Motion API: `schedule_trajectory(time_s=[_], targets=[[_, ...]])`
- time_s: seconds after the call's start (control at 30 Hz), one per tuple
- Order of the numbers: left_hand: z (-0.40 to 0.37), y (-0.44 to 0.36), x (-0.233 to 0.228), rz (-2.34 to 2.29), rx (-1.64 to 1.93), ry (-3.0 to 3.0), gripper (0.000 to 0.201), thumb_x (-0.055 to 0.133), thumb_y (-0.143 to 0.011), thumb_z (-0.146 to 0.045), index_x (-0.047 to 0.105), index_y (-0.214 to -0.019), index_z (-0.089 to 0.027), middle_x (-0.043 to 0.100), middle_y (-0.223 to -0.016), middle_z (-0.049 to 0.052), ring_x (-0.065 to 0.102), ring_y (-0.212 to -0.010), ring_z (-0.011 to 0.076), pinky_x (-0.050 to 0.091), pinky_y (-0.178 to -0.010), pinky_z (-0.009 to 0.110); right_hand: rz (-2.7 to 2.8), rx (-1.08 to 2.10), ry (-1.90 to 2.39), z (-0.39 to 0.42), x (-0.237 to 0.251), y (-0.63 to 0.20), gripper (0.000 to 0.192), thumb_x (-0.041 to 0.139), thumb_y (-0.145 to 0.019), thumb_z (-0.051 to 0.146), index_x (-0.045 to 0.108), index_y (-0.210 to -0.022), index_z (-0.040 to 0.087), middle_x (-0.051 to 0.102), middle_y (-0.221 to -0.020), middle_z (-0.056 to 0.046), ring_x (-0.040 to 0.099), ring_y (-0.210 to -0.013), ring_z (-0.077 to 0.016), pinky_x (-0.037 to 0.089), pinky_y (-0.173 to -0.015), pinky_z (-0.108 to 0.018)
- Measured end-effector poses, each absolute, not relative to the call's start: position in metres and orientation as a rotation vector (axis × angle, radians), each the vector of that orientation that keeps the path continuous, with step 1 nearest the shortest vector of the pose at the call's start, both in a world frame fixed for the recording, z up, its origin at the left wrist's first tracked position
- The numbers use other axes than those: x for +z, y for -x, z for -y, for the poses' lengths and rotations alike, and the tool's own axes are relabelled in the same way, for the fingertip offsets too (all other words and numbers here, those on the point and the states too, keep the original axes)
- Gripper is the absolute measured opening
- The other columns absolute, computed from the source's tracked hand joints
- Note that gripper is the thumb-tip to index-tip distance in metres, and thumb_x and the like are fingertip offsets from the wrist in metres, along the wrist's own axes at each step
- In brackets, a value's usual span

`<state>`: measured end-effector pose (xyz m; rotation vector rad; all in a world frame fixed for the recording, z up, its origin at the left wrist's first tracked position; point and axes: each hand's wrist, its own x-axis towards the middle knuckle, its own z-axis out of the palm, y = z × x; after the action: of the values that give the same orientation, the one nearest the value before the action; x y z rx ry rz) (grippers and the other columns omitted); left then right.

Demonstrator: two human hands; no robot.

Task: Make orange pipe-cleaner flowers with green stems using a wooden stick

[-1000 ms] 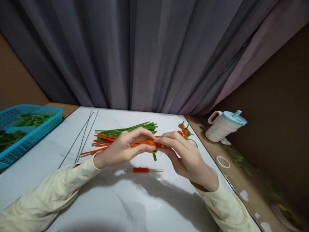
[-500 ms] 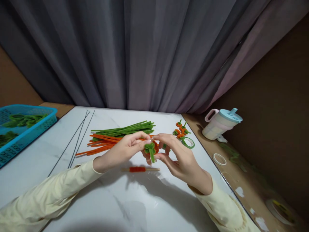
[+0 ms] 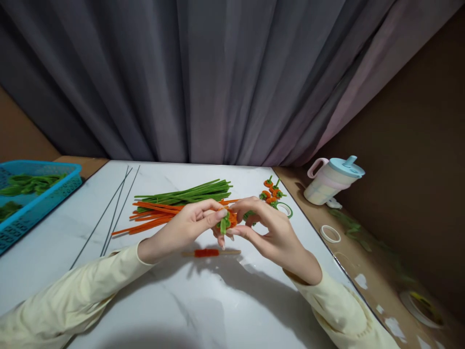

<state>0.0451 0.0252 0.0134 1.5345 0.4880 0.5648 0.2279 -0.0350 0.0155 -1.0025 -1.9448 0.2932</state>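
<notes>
Between my two hands, above the middle of the table, is a small orange pipe-cleaner persimmon (image 3: pixel 232 221) with a green leafy top and stem. My left hand (image 3: pixel 201 218) pinches it at the green top with thumb and fingers. Curled round its right side, my right hand (image 3: pixel 263 230) grips the orange body between thumb and fingertips. Below them lies a wooden stick (image 3: pixel 230 252) with red-orange fuzzy pipe cleaner (image 3: pixel 206 253) wound round its middle. Behind my hands are loose green pipe cleaners (image 3: pixel 185 194) and orange pipe cleaners (image 3: pixel 152 216).
Several finished orange pieces (image 3: pixel 272 190) with green tops lie beside a green tape roll (image 3: pixel 285 209). Thin dark wires (image 3: pixel 115 208) lie left. A blue basket (image 3: pixel 69 186) holds green leaves. A lidded cup (image 3: pixel 332 182) and white tape ring (image 3: pixel 330 234) stand right.
The persimmon has turned in my fingers, so its green stem looks shorter and more orange shows. My right fingers have shifted slightly. The whole view has moved a little.
</notes>
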Motion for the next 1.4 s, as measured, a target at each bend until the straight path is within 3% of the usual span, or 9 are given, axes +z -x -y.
schedule_trajectory(time_s=[0.13,0.27,0.6,0.8,0.97,1.13,1.27,1.4], targets=[[-0.024,-0.046,0.014,-0.532,0.551,-1.541,0.025,0.048,-0.091,-0.039,0.053,-0.087,-0.015,0.061,-0.064,-0.002,0.058,-0.055,0.0115,0.044,-0.063,0.025,2.046,0.306,1.088,0.034,0.017,-0.235,0.018,0.058,-0.086,0.031,0.054,-0.099,0.019,0.062,-0.087,-0.004,0.059,-0.070,-0.0116,0.049,-0.053,-0.020],[-0.022,-0.047,0.014,-0.568,0.511,-1.537,0.031,0.050,-0.088,-0.046,0.051,-0.082,-0.015,0.056,-0.060,-0.003,0.047,-0.044,0.0076,0.037,-0.051,0.022,2.266,0.071,1.104,0.036,0.015,-0.234,0.023,0.048,-0.091,0.037,0.051,-0.100,0.016,0.062,-0.086,-0.006,0.058,-0.071,-0.0139,0.048,-0.060,-0.025],[-0.017,-0.048,0.010,-0.566,0.512,-1.528,0.037,0.051,-0.084,-0.052,0.048,-0.081,-0.016,0.046,-0.056,-0.006,0.036,-0.045,0.0068,0.027,-0.044,0.021,2.317,-0.314,1.059,0.038,0.014,-0.225,0.028,0.040,-0.096,0.020,0.053,-0.071,0.016,0.046,-0.060,0.000,0.040,-0.053,-0.0105,0.029,-0.047,-0.022],[-0.016,-0.048,0.009,-0.553,0.536,-1.490,0.034,0.054,-0.084,-0.049,0.049,-0.081,-0.015,0.047,-0.058,-0.005,0.038,-0.049,0.0067,0.029,-0.047,0.020,2.328,-0.251,1.049,0.038,0.013,-0.227,0.031,0.036,-0.096,0.018,0.051,-0.069,0.017,0.049,-0.060,0.000,0.042,-0.052,-0.0101,0.031,-0.047,-0.022],[-0.025,-0.048,0.005,-0.575,0.397,-1.200,0.028,0.059,-0.081,-0.040,0.050,-0.078,-0.014,0.049,-0.061,-0.003,0.039,-0.050,0.0059,0.026,-0.047,0.019,2.293,-0.252,1.083,0.032,0.013,-0.232,0.027,0.047,-0.091,0.040,0.053,-0.092,0.014,0.062,-0.074,-0.004,0.056,-0.063,-0.0138,0.042,-0.054,-0.024],[-0.027,-0.052,0.004,-0.541,0.340,-1.070,0.025,0.049,-0.088,-0.033,0.049,-0.071,-0.014,0.047,-0.051,-0.003,0.029,-0.043,0.0047,0.023,-0.044,0.019,2.241,-0.116,1.014,0.026,0.005,-0.233,0.014,0.042,-0.095,0.026,0.049,-0.100,0.016,0.063,-0.078,-0.005,0.060,-0.068,-0.0144,0.047,-0.059,-0.024],[-0.025,-0.051,0.008,-0.610,0.405,-1.278,0.035,0.033,-0.095,-0.043,0.046,-0.077,-0.015,0.054,-0.056,-0.001,0.035,-0.044,0.0067,0.031,-0.049,0.021,2.162,0.067,1.021,0.026,0.001,-0.232,0.009,0.043,-0.094,0.021,0.050,-0.100,0.018,0.063,-0.082,-0.004,0.058,-0.065,-0.0118,0.047,-0.058,-0.023],[-0.025,-0.045,0.010,-0.730,0.618,-1.715,0.034,0.036,-0.093,-0.047,0.050,-0.086,-0.017,0.053,-0.061,-0.003,0.045,-0.054,0.0096,0.038,-0.058,0.022,2.023,0.424,1.133,0.029,0.009,-0.231,0.008,0.046,-0.093,0.024,0.051,-0.092,0.018,0.062,-0.077,-0.002,0.056,-0.058,-0.0084,0.047,-0.052,-0.019]])
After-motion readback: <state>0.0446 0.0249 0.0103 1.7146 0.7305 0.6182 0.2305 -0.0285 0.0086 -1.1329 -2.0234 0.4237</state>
